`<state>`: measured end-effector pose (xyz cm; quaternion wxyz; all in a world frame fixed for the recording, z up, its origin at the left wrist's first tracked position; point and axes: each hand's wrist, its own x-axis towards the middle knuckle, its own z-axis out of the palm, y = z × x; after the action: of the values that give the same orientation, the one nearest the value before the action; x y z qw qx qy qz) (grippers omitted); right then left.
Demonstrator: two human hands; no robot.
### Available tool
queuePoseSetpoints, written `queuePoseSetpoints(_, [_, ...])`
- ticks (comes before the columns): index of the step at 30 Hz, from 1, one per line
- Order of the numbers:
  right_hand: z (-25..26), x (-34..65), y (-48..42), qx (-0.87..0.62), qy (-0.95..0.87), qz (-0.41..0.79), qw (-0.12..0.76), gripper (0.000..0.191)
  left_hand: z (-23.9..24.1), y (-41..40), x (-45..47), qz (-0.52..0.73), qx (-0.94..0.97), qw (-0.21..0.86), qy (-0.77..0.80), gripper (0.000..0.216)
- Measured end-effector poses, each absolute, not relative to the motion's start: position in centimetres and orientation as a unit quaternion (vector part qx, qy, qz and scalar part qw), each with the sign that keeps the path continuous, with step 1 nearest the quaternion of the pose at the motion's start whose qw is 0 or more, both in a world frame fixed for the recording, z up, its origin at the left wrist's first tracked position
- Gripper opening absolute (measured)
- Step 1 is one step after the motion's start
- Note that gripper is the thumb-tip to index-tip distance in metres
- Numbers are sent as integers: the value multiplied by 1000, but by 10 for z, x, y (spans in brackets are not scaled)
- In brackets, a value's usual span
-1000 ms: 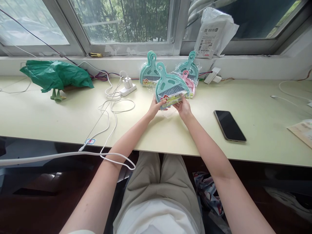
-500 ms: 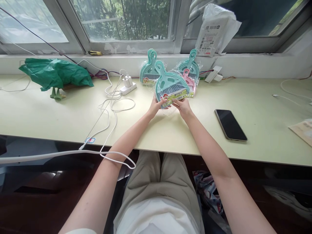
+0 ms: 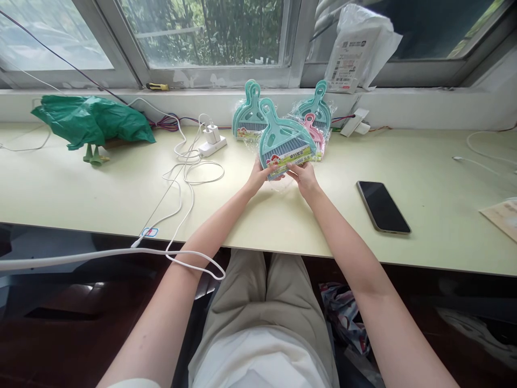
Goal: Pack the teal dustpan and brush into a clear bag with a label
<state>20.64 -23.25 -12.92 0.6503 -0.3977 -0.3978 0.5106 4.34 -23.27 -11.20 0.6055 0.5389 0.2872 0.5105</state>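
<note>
Both hands hold up a teal dustpan and brush set (image 3: 285, 137) in clear wrap, its handle pointing up and a printed label along the bottom. My left hand (image 3: 258, 175) grips its lower left corner. My right hand (image 3: 305, 178) pinches the lower edge on the right, thumb over the label. Behind it, one wrapped teal set (image 3: 247, 113) leans against the wall on the left. Another teal set (image 3: 319, 105) leans on the right, with a small pink set (image 3: 314, 132) in front of it, partly hidden by the held one.
A phone (image 3: 383, 207) lies to the right. White cables (image 3: 189, 172) trail from a power strip (image 3: 212, 145) across the desk and over my left forearm. A green plastic bag (image 3: 92, 121) sits at the left, a wrapped package (image 3: 349, 54) on the sill.
The held dustpan set has shifted very slightly to the right and its label now faces me a little more. Both hands keep their grip.
</note>
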Motion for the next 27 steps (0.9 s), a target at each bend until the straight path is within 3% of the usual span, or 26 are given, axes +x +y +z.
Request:
queuePoseSetpoints(8, [-126, 203, -233, -438, -332, 507, 664, 15, -110, -235, 44, 494, 548, 602, 305, 74])
queuePoseSetpoints(18, [-128, 205, -229, -443, -299, 518, 668, 14, -108, -238, 44, 486, 550, 607, 306, 75])
queuePoseSetpoints(27, [-126, 212, -226, -472, -261, 544, 642, 25, -110, -236, 43, 473, 565, 603, 307, 73])
